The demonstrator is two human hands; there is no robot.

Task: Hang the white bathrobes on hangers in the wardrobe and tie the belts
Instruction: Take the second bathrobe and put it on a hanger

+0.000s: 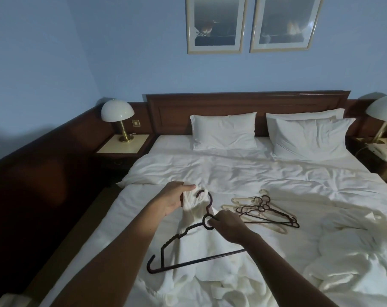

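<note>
Crumpled white terry bathrobe (201,251) lies on the white-sheeted bed (265,173), near edge — its collar lifted. Right hand (229,227) pinches the ring of a dark plastic hanger (188,247) over the robe; left hand (173,201) grips the collar. Just beyond, a pile of dark and cream hangers (261,210); farther, two white pillows (224,134).

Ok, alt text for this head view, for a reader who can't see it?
Over a white bed, the left hand grips a white bathrobe while the right hand holds a dark hanger against it. Spare hangers lie beside them.
</note>
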